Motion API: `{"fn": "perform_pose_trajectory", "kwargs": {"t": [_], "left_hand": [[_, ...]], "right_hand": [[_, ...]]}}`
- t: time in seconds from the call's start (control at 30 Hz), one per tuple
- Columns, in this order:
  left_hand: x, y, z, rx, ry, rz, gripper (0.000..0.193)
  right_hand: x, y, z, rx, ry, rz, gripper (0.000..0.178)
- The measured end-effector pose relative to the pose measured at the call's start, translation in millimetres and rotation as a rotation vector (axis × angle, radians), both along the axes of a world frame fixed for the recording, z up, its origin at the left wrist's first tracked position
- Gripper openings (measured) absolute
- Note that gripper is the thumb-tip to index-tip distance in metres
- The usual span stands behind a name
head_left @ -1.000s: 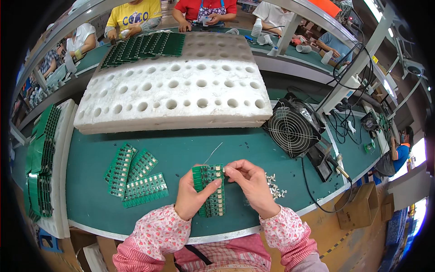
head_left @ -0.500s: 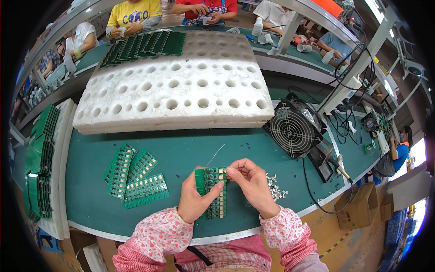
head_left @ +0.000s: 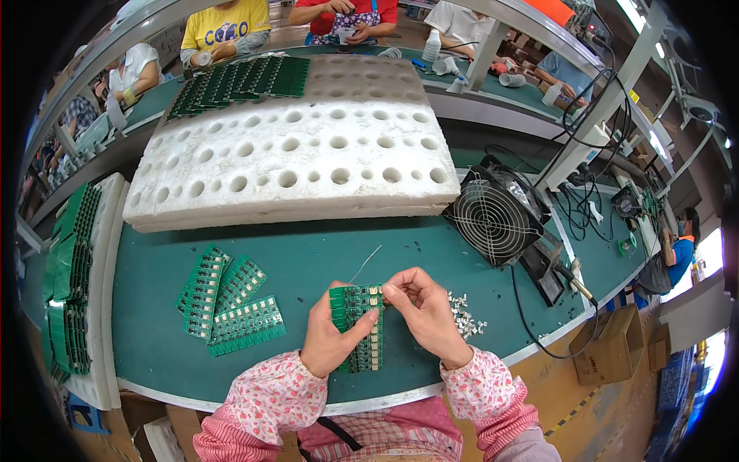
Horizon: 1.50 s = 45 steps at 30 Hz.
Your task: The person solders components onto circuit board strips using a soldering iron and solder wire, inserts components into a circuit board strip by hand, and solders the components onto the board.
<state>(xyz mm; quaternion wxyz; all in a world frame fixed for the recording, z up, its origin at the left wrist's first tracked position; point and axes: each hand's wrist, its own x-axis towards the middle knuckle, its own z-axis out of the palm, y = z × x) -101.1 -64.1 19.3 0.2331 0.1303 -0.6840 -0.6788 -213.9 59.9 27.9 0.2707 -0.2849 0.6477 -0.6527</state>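
A green circuit board panel point(head_left: 371, 348) with a column of small white connectors along its right side is upright before me. My left hand point(head_left: 327, 340) is closed on its left side, thumb across the front. At the panel's upper right corner, my right hand point(head_left: 431, 319) pinches thumb and forefinger together. Whatever is between those fingertips is too small or hidden to make out. Beside my right hand, loose small white connectors point(head_left: 468, 319) lie scattered on the green tabletop point(head_left: 308, 262). Left of my hands, several similar circuit board panels point(head_left: 248, 325) overlap.
Behind my hands rests a thick white foam block point(head_left: 289, 165) with holes, carrying a row of circuit boards point(head_left: 239, 81). Another foam slab point(head_left: 108, 308) stands at the left with stacked boards point(head_left: 68, 269). A black fan point(head_left: 496, 217) and cabled soldering iron point(head_left: 577, 283) are to the right. Co-workers sit beyond.
The whole view has shifted slightly. Both hands keep nearly the same hold at the panel, with no clear change between them.
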Motion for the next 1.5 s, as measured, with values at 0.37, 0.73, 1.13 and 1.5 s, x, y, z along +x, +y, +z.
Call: {"fn": "perform_pose_trajectory", "kwargs": {"t": [0.37,0.73,1.13,1.5], "left_hand": [[0.0,0.6,1.2,0.061,-0.010,-0.037,0.024],[-5.9,5.2,-4.3,0.032,-0.006,-0.026,0.024],[-4.8,2.1,-2.2,0.256,-0.102,-0.020,0.018],[-2.2,0.2,-5.2,0.261,-0.089,-0.069,0.019]], "right_hand": [[4.9,4.2,-0.1,-0.067,-0.063,0.019,0.013],[-3.3,9.7,-3.9,-0.029,0.191,-0.073,0.021],[-43.7,84.1,19.2,0.561,1.048,-0.170,0.015],[-17.0,59.0,12.9,0.446,0.697,-0.124,0.011]]}}
